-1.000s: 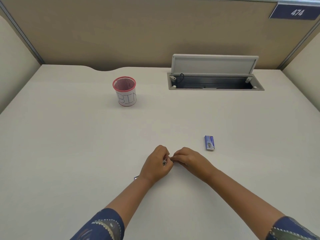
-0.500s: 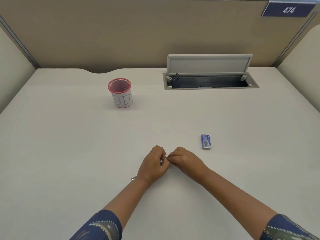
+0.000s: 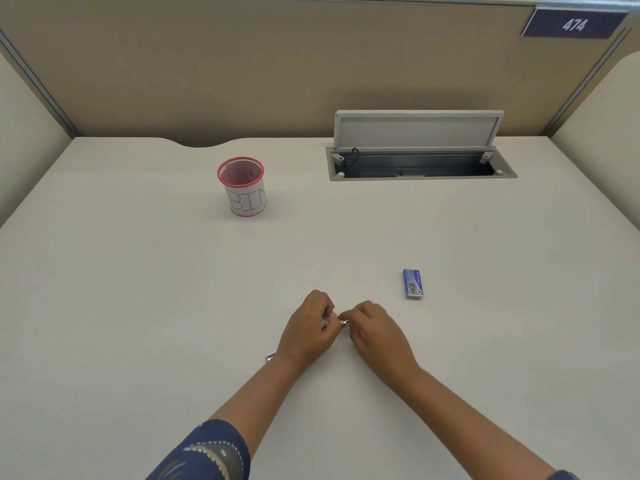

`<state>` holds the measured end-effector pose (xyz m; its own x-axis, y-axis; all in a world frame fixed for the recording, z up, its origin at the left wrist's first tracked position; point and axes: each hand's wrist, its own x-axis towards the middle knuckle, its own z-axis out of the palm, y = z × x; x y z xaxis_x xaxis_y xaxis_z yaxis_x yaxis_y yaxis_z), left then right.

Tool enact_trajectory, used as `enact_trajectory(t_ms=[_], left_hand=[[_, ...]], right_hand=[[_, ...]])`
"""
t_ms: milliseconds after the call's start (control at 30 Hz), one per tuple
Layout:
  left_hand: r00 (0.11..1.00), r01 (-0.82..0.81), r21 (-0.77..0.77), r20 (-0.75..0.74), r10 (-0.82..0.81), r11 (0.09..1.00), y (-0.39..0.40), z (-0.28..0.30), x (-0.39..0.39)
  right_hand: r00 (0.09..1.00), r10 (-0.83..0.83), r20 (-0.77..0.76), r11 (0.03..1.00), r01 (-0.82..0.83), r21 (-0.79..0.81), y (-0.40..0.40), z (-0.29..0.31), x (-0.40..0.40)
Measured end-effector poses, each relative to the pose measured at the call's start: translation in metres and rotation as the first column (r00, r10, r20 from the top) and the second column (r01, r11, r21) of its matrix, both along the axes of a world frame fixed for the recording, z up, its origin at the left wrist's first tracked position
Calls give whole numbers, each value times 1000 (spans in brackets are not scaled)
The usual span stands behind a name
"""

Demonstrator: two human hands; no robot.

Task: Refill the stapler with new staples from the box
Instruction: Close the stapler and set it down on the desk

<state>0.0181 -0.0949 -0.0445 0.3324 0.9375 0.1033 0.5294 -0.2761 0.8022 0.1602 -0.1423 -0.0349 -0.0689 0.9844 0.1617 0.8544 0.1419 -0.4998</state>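
The worktop (image 3: 138, 306) is a wide pale surface inside a cubicle, with tan partition panels (image 3: 242, 71) at the far side and a blue plate reading 474 (image 3: 575, 24) at the far right. Set into the far right of the worktop is a cable tray (image 3: 420, 168) with its lid tipped up. On the far left stands a red-rimmed mesh cup marked BIN (image 3: 244, 188).

The box of staples (image 3: 413, 283) lies flat to the right of my hands and a little farther off, apart from them, its long axis running near to far. My right hand (image 3: 375, 332) is plainly the closer one to it, so any trip back to the box is its job.

My left hand (image 3: 306, 332) is curled around the stapler (image 3: 325, 323), which is almost wholly hidden in my palm; only a glint of metal shows there, and what I take for its other end pokes out by my wrist, so it seems to lie slantwise from near-left to far-right. My right fingers (image 3: 356, 315) pinch a small metal piece (image 3: 344, 322) just at my left fingertips. I judge it to be a strip of staples meeting the stapler's open end, though it is too small to be sure.
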Motion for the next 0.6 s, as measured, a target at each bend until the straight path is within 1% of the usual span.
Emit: enact_trajectory(t_ms=[67, 100, 300, 367, 467, 600], left_hand=[[1000, 6, -19, 12, -6, 1000, 0, 0, -1], [1000, 7, -26, 15, -7, 1000, 0, 0, -1], [1000, -4, -19, 17, 5, 1000, 1, -2, 0], [1000, -11, -16, 11, 11, 1000, 1, -2, 0], [1000, -16, -20, 11, 17, 1000, 1, -2, 0], [1000, -13, -34, 18, 13, 999, 0, -1, 0]], right_hand=[[992, 67, 103, 997, -64, -33, -8, 0, -7], [987, 76, 143, 997, -71, -41, -12, 0, -9], [961, -43, 273, 994, 68, -82, -21, 1, -17], [964, -95, 249, 987, 124, -103, -19, -4, -15], [975, -122, 187, 971, 157, -181, -15, -8, -9], [976, -140, 165, 968, 171, -185, -13, -10, -7]])
